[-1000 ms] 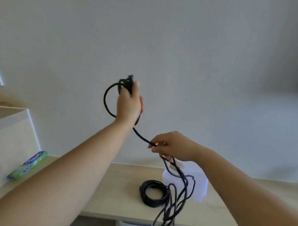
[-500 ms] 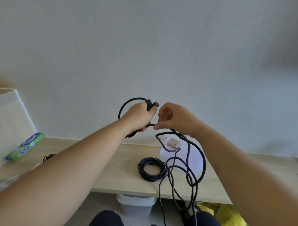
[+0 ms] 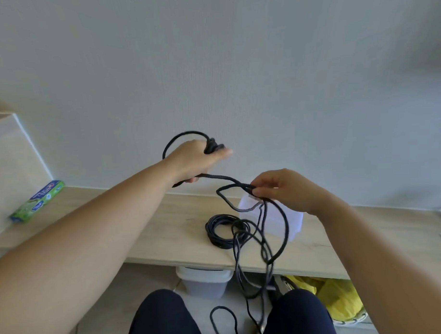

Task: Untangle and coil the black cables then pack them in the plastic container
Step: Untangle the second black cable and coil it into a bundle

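Above the table [image 3: 179, 223], a black cable [image 3: 222, 177] runs between the hands: the left hand [image 3: 191, 160] grips its looped end, the right hand [image 3: 287, 192] pinches it (slack dangles floorward). A coiled cable [image 3: 211, 232] lies beside the plastic container [image 3: 295, 224].

Home rm, wood desk [image 3: 171, 233], plain wall [image 3: 236, 66]

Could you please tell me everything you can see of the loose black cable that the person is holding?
The loose black cable is thin, flexible and rubbery-looking. The left hand grips what looks like its plug end, a small loop arching above; the right hand pinches it further along, a short span running between them. Below, it hangs in tangled loops past the table edge down to the floor between the person's knees.
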Motion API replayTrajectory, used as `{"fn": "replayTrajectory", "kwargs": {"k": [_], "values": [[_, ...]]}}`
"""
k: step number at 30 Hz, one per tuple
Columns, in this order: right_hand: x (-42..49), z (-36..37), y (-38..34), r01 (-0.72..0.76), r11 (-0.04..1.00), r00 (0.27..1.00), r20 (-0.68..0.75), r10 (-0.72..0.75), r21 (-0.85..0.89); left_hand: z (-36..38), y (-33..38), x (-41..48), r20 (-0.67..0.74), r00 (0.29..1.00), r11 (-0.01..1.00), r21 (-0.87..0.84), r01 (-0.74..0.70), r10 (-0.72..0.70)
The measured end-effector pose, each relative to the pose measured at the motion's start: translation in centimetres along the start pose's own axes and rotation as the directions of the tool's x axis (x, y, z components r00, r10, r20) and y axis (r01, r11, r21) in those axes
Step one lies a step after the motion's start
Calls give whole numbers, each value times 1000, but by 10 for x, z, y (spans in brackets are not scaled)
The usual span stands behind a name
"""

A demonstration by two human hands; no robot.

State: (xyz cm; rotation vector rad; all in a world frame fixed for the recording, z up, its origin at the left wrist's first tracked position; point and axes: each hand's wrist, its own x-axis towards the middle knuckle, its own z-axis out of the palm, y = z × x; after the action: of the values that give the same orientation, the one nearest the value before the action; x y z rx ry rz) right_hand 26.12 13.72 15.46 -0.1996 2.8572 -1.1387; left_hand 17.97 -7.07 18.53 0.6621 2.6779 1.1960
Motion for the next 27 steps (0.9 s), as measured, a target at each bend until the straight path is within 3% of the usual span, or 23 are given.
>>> {"fn": "replayTrajectory", "kwargs": {"k": [3,6,8,13,18,27], "values": [[-1,-5,0,34,998,995,-91,-28,61,-3,-2,-13,328,945,988,150,-44,-8],[3,-10,1,103,995,981,-166,-103,-6,-1,-11,-20,460,884,982,189,-6,-84],[7,-11,2,114,990,977,-173,-126,-78,0,-17,-23,491,865,981,194,2,-99],[13,-9,-1,21,1000,997,-79,-22,-22,7,-26,-24,502,857,975,222,2,-116],[16,-1,-16,82,994,995,-47,-85,-72,25,-26,-19,491,869,955,285,-85,-69],[10,31,-9,93,995,988,-130,-88,32,41,-39,-21,626,780,1000,1,14,-12]]}}
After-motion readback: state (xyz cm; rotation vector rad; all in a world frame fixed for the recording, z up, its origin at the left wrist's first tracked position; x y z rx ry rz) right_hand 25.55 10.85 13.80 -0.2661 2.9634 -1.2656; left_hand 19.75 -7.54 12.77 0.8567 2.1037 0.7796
